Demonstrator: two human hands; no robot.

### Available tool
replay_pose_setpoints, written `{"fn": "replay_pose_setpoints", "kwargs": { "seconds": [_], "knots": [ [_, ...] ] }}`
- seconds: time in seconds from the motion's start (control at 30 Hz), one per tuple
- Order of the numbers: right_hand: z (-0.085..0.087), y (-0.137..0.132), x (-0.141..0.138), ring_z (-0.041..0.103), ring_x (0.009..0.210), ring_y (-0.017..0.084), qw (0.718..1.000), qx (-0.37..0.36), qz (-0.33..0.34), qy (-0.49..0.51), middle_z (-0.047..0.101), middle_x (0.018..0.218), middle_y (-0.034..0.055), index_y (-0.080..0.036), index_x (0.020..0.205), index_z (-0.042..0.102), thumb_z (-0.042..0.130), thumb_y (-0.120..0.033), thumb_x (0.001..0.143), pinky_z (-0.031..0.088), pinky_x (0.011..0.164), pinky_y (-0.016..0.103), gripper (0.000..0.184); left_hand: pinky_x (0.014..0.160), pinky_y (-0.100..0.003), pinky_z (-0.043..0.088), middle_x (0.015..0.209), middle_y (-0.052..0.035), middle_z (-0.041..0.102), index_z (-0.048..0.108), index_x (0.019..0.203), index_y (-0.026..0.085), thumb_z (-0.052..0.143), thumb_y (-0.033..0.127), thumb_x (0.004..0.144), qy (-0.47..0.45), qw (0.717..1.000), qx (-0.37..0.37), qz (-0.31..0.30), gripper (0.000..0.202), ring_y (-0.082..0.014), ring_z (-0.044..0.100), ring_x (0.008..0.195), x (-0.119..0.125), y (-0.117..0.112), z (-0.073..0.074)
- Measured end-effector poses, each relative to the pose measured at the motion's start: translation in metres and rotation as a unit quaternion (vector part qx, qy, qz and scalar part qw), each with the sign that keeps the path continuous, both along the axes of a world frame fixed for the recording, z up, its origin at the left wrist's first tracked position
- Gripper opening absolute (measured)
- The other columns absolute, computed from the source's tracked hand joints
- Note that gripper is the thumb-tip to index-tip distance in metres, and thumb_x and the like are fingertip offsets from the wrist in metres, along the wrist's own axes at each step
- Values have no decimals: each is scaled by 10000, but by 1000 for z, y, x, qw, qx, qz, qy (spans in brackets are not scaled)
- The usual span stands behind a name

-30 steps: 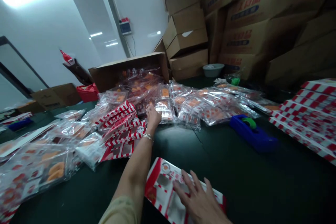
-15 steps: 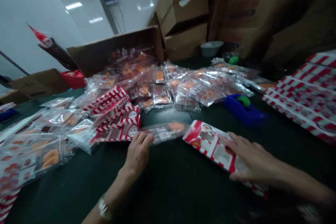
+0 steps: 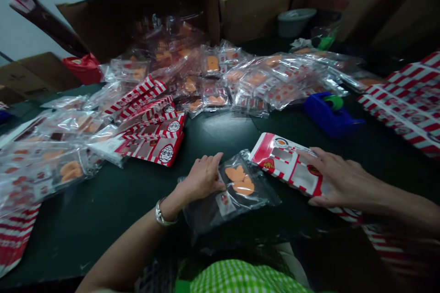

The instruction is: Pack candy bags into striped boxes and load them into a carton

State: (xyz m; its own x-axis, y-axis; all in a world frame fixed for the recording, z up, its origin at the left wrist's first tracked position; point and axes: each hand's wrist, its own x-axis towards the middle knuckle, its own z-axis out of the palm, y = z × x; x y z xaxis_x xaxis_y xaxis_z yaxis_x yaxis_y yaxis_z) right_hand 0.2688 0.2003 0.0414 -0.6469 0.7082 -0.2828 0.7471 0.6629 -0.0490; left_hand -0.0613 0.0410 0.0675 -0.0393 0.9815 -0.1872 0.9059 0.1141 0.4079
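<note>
Slippage seems the likeliest trouble: the slick clear bag under the flat, open left hand could skate off, just beside the red-and-white printed sleeve pressed by the open right hand. Head view: dark green surface crowded with loose bags, blue tape dispenser right, open carton far, stacked boxes beyond.

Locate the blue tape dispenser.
The blue tape dispenser sits on the dark table, right of centre in the head view, just above the right hand and left of the red-and-white card stack.
</note>
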Motion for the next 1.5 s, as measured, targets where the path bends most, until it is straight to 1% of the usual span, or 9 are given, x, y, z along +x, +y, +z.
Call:
{"fn": "replay_pose_setpoints", "kwargs": {
  "seconds": [0.2,0.43,0.6,0.8,0.93,1.13,1.27,1.37,1.5],
  "knots": [
    [3,9,20,300,1372,441,998,-52,-19,-11,241,1532,251,-171,1524,207,655,-658,592,339,1017,595,1143,824,-385,492,1025,-91,651,554,1181,185,577,268,813,-8,999,-34,-3,378,-262,607,958,-3,-13,-6],
    [3,10,20,268,1384,460,998,-58,-1,-4,223,1531,287,-119,1497,275,670,-605,603,308,1038,616,1091,1120,-618,225,1567,-226,232,219,1482,138,739,447,673,74,997,-9,-20,1010,-429,175,1439,50,-56,-9],
    [0,8,22,277,1384,449,998,-46,28,13,232,1524,294,-107,1490,288,656,-560,637,312,1038,603,1033,1102,-553,308,1496,-275,355,284,1468,77,508,96,810,108,992,-21,-64,695,-396,303,1406,63,-57,-25],
    [7,-10,32,295,1380,436,989,-34,85,116,294,1521,219,-216,1511,225,683,-535,645,321,1053,589,1030,853,-390,522,1090,-137,706,397,1417,177,423,123,886,-55,987,99,111,535,-252,688,927,-11,-65,38],
    [12,-26,28,336,1343,458,967,31,153,199,265,1538,150,-349,1507,152,751,-530,572,355,1023,603,1125,727,-299,535,890,-39,733,365,1424,224,647,240,823,-392,899,52,190,665,-200,688,792,-59,-80,68],
    [2,-42,4,386,1279,493,925,90,254,266,248,1558,64,-423,1481,223,738,-349,555,334,989,660,1062,701,-262,533,912,-45,735,541,1304,201,783,170,687,-665,703,-59,245,664,-161,686,732,-60,-100,-3],
    [-2,-39,-17,335,1322,482,918,80,308,238,183,1581,99,-360,1483,278,704,-312,608,277,993,697,974,789,-286,532,1019,-73,726,602,1265,202,775,195,697,-722,656,-74,207,594,-194,694,858,-52,-110,-30],
    [-1,-30,-39,336,1331,462,909,45,347,229,213,1573,115,-352,1474,319,709,-379,652,276,996,683,911,825,-306,520,1035,-88,720,607,1273,188,749,246,742,-702,680,-147,156,553,-195,681,864,-53,-105,-24],
    [-4,-16,-71,317,1354,439,904,-35,378,195,273,1552,131,-355,1471,333,722,-375,634,211,1037,685,923,763,-288,524,1121,-85,681,529,1361,223,644,286,851,-545,808,-215,65,527,-181,640,857,-55,-77,-9]
  ]
}}
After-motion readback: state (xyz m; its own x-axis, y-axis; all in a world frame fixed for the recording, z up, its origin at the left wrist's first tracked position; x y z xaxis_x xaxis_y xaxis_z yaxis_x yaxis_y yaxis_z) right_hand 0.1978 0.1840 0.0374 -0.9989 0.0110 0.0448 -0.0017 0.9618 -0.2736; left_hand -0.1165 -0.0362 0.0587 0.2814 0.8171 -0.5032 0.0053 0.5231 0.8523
